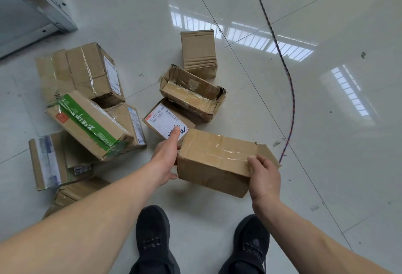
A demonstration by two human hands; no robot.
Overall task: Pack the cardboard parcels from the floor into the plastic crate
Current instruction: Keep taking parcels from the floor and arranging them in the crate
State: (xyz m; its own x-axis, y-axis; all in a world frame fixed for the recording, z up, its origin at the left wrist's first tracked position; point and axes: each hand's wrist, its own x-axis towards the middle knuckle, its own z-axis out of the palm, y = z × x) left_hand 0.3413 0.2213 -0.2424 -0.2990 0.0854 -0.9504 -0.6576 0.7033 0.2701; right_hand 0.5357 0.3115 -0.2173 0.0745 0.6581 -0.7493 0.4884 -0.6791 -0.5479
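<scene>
a person's left hand (pixel 166 160) and right hand (pixel 264 178) clasp a taped cardboard parcel (pixel 214 162) by its ends, apparently lifted; the crate isn't visible, so carrying comes next.

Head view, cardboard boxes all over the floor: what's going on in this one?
A person stands over a scatter of cardboard parcels on a glossy tiled floor and holds one plain brown taped cardboard box between both hands: the left hand on its left end, the right hand on its right end. The other parcels lie on the floor, among them a green-striped cardboard box and an open, empty cardboard box. No plastic crate is in view.
</scene>
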